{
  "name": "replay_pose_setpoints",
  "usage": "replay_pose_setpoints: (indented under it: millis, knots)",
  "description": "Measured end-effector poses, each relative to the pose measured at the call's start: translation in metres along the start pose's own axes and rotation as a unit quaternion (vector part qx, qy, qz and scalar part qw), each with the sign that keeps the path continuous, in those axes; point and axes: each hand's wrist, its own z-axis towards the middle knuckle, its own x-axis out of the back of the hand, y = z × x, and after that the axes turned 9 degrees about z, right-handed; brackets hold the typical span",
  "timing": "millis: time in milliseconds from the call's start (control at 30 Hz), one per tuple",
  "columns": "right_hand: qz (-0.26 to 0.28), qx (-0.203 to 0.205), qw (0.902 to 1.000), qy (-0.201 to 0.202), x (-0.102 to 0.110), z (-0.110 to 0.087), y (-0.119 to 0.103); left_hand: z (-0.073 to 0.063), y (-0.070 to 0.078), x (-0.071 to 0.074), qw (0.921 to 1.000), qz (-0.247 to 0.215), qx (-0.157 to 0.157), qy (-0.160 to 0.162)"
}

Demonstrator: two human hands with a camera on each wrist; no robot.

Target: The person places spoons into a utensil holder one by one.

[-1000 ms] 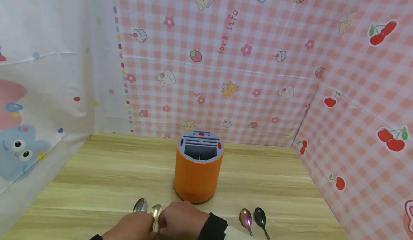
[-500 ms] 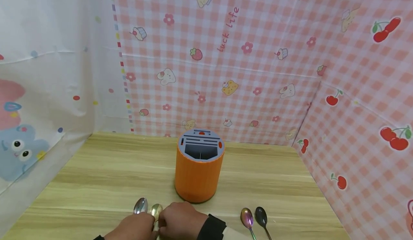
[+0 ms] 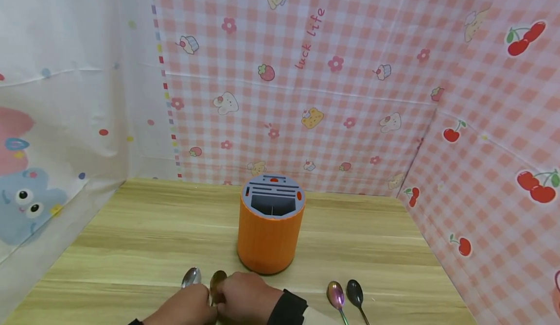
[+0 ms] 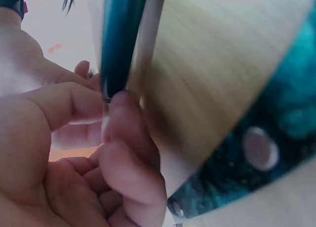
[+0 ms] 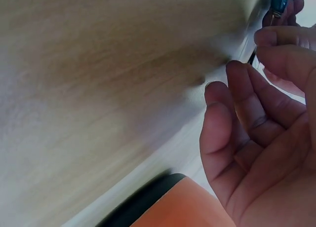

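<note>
A gold spoon point(image 3: 217, 282) sits between my hands at the table's front, its bowl pointing away from me. My left hand point(image 3: 188, 306) pinches it between thumb and finger, at the end of its teal handle point(image 4: 121, 44) in the left wrist view. My right hand point(image 3: 249, 296) grips the same spoon close below the bowl; its thumb and finger meet around the thin stem in the right wrist view. Left of it lies a silver spoon point(image 3: 191, 277), partly hidden by the left hand. A teal marbled handle point(image 4: 291, 108) with a metal rivet shows large in the left wrist view.
An orange cylindrical utensil holder point(image 3: 268, 245) with a grey slotted top point(image 3: 258, 185) stands just beyond the right hand. To the right lie a rainbow-coloured spoon point(image 3: 335, 294) and a black spoon point(image 3: 355, 293). Patterned cloth walls point(image 3: 280, 92) enclose the wooden table point(image 3: 358, 237).
The gold spoon's bowl has turned and shifted slightly right and away, now looking darker. Both hands keep their grip at nearly the same place. The head view has shifted slightly.
</note>
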Motion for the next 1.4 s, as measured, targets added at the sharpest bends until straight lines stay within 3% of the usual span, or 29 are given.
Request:
replay_pose_setpoints:
  millis: [100, 233, 333, 433, 567, 633, 833, 1100, 1233, 1400]
  knots:
    - [0.004, 0.005, 0.9999, 0.015, 0.003, -0.001, 0.001, 0.004, 0.0, 0.003, 0.9997, -0.019, -0.005, -0.011]
    - [0.08, -0.007, 0.9961, 0.037, 0.009, -0.004, 0.004, 0.008, 0.002, 0.011, 0.9977, -0.064, -0.012, -0.018]
    - [0.162, -0.021, 0.9851, 0.054, 0.015, -0.007, 0.006, 0.01, 0.003, 0.019, 0.9967, -0.076, -0.028, -0.009]
    - [0.226, -0.031, 0.9718, 0.058, 0.022, -0.009, 0.009, 0.011, 0.007, 0.028, 0.9964, -0.066, -0.047, 0.026]
    - [0.27, -0.029, 0.961, 0.053, 0.027, -0.01, 0.012, 0.012, 0.018, 0.042, 0.992, -0.099, -0.058, 0.053]
    - [0.287, -0.028, 0.9557, 0.059, 0.03, -0.011, 0.012, 0.012, 0.025, 0.051, 0.989, -0.122, -0.068, 0.05]
    - [0.322, -0.026, 0.9403, 0.106, 0.05, -0.023, 0.005, 0.013, 0.052, 0.079, 0.9904, -0.104, -0.079, 0.045]
    - [0.248, -0.001, 0.9589, 0.139, 0.099, -0.046, -0.001, 0.015, 0.092, 0.109, 0.9888, -0.044, -0.127, 0.065]
    - [0.248, -0.007, 0.9588, 0.139, 0.121, -0.059, -0.003, 0.017, 0.111, 0.119, 0.9859, -0.035, -0.145, 0.076]
    - [0.236, -0.009, 0.9603, 0.149, 0.142, -0.072, -0.002, 0.019, 0.132, 0.131, 0.9863, -0.019, -0.143, 0.081]
